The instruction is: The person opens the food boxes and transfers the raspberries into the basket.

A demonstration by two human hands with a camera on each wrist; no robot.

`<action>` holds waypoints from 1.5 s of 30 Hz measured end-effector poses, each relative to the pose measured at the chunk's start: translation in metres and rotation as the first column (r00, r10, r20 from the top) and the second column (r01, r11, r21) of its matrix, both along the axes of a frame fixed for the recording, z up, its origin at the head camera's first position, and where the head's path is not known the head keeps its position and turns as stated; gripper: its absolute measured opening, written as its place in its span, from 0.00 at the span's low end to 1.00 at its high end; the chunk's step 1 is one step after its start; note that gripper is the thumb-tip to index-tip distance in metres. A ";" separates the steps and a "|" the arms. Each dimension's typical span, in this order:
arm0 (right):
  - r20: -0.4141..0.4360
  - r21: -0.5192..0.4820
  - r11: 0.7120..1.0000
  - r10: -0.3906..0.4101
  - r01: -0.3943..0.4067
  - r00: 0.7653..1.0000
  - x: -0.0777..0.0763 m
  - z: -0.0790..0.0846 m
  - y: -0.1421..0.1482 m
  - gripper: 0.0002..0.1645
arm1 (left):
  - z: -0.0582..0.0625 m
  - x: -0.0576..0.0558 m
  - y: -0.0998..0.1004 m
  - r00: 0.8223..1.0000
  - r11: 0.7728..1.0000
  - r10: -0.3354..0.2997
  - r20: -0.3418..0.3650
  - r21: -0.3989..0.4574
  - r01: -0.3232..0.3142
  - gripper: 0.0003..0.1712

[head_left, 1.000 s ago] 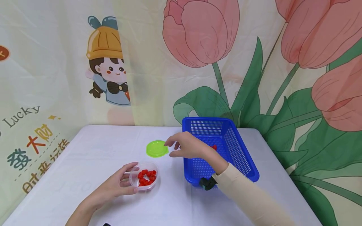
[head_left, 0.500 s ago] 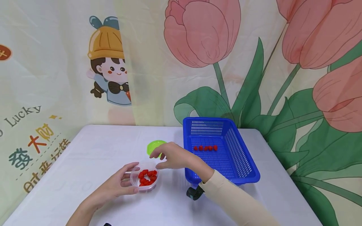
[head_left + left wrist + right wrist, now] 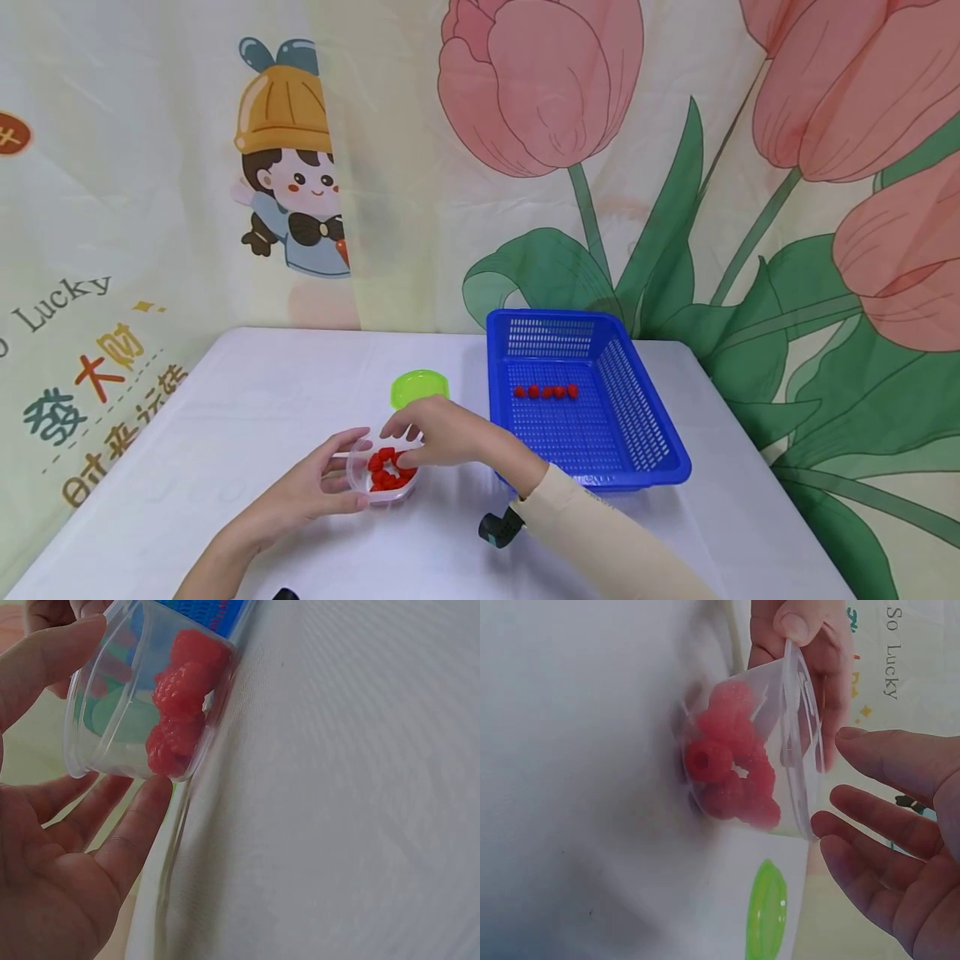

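Note:
A clear plastic container (image 3: 358,479) with several red raspberries (image 3: 384,480) in it stands on the white table. My left hand (image 3: 303,492) holds it from the left, thumb on the near side and fingers on the far side. Over its right rim hovers my right hand (image 3: 446,429), fingers parted and slightly bent, the thumb above the fruit. The right wrist view shows nothing between those fingers (image 3: 881,754), which are just outside the container's mouth. The raspberries rest low against the container's bottom in the left wrist view (image 3: 180,697).
Behind the container lies a light green lid (image 3: 420,387), partly covered by the right hand. A blue perforated basket (image 3: 651,408) stands to the right, with a row of several raspberries (image 3: 547,392) on its floor. A printed cloth (image 3: 405,167) hangs behind the table.
My right hand has moved left and toward me, from beside the basket to above the container, uncovering the row of raspberries. My left hand keeps its hold on the container.

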State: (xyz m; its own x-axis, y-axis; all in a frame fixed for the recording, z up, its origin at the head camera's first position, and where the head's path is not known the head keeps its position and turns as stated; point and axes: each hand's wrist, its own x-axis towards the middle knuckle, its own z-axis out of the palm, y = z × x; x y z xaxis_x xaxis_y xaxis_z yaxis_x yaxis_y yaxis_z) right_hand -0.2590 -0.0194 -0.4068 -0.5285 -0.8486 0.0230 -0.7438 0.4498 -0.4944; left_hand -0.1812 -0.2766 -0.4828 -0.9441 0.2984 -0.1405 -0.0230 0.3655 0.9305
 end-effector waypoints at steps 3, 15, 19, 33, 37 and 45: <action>0.002 0.007 1.000 -0.008 0.008 1.000 0.000 -0.004 -0.002 0.22 | 0.000 0.000 0.000 1.000 1.000 0.000 0.002 0.000 0.000 0.56; -0.031 0.082 0.995 -0.050 0.053 0.998 0.001 -0.013 -0.013 0.24 | 0.000 0.001 0.000 1.000 1.000 -0.019 -0.021 0.011 0.019 0.55; -0.020 0.091 0.994 -0.063 0.065 0.998 0.002 -0.014 -0.016 0.24 | -0.001 0.001 -0.001 0.999 1.000 -0.023 -0.028 0.015 0.023 0.55; -0.144 0.115 0.988 -0.084 0.101 0.986 0.000 -0.015 -0.016 0.21 | -0.002 0.000 -0.001 1.000 1.000 -0.015 -0.022 0.009 0.016 0.56; -0.119 0.129 0.986 -0.089 0.104 0.989 0.001 -0.017 -0.020 0.21 | -0.002 0.001 -0.002 1.000 1.000 -0.015 -0.024 0.007 0.015 0.55; -0.045 0.155 0.972 -0.171 0.176 0.984 0.008 -0.024 -0.028 0.21 | -0.001 0.000 -0.001 0.999 1.000 -0.020 -0.026 0.007 0.020 0.55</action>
State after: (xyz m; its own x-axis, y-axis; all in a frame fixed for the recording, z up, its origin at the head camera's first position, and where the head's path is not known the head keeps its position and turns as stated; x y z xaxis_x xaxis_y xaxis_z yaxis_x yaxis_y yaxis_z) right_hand -0.2507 -0.0477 -0.4307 -0.6688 -0.7386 -0.0849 -0.6617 0.6434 -0.3848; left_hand -0.1807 -0.2773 -0.4841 -0.9411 0.3183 -0.1138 0.0084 0.3584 0.9335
